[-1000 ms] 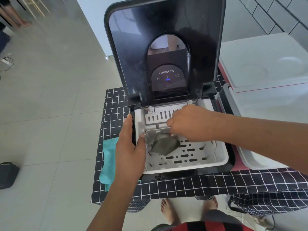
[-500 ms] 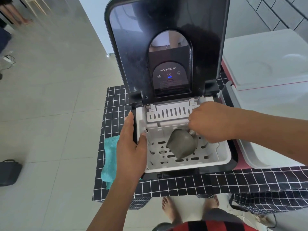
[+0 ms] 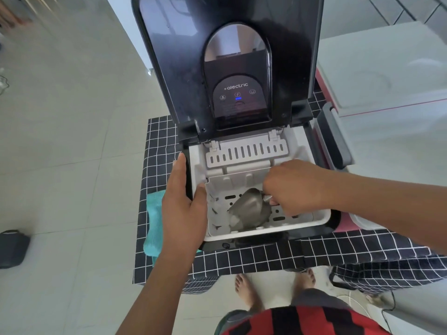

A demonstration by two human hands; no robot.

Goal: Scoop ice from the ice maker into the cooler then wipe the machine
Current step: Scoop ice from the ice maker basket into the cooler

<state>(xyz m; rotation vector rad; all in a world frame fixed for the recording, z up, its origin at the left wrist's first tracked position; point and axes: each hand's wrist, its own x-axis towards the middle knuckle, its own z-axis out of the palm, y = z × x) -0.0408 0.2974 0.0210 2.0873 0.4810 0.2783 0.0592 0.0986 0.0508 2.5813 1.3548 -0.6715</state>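
The ice maker (image 3: 242, 141) stands on a bench (image 3: 266, 259) covered with a black cloth with a white grid, its dark lid (image 3: 229, 56) raised upright so the control panel with a small blue light faces the camera. Inside sits a white slotted basket (image 3: 304, 220). The right hand (image 3: 294, 187) reaches in from the right, fingers curled around the handle of a grey metal scoop (image 3: 250, 211), whose bowl lies low in the basket and points toward the front left corner. A few pale pieces of ice (image 3: 233, 220) lie at the scoop's mouth. The left hand (image 3: 183, 209) rests on the left edge of the machine, fingers straight along the outer side and thumb laid over the rim next to the basket. A teal cloth (image 3: 153, 221) lies on the bench just left of the machine, partly behind the left hand. To the right of the machine stands the cooler (image 3: 387, 146), white inside with a red outer wall, its lid (image 3: 387, 64) open behind it. Bare feet show on the tiled floor (image 3: 60, 141) below the bench.
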